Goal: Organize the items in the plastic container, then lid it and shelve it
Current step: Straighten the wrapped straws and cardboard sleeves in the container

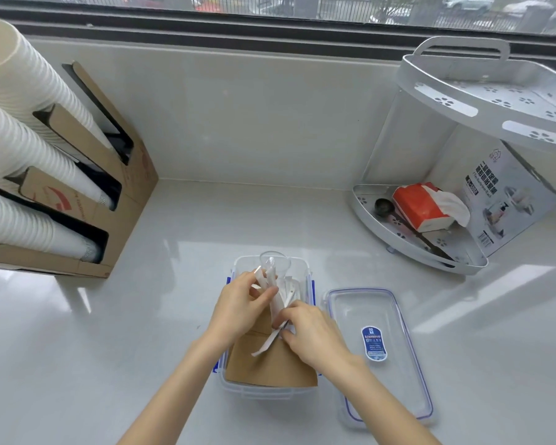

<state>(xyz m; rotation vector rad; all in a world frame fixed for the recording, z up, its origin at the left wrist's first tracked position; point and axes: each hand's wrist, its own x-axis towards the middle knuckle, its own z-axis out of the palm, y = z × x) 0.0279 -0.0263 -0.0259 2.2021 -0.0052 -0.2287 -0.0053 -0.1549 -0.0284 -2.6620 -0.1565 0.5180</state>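
Observation:
A clear plastic container (pixel 243 388) with blue latches sits on the counter in front of me. It holds brown paper pieces (pixel 270 364), a small clear cup (pixel 275 260) at its far end and a bunch of white wrapped sticks (pixel 281 295). Both hands are over the container. My left hand (pixel 241 305) grips the upper part of the white sticks. My right hand (pixel 308 334) pinches their lower ends. The clear lid (pixel 379 354), with a blue label, lies flat on the counter just right of the container.
A white two-tier corner shelf (pixel 463 252) stands at the back right, holding a red tissue pack (pixel 421 205), a dark spoon (pixel 384 208) and a printed box (pixel 507 200). A cardboard dispenser (pixel 122 200) with stacks of white paper cups lines the left.

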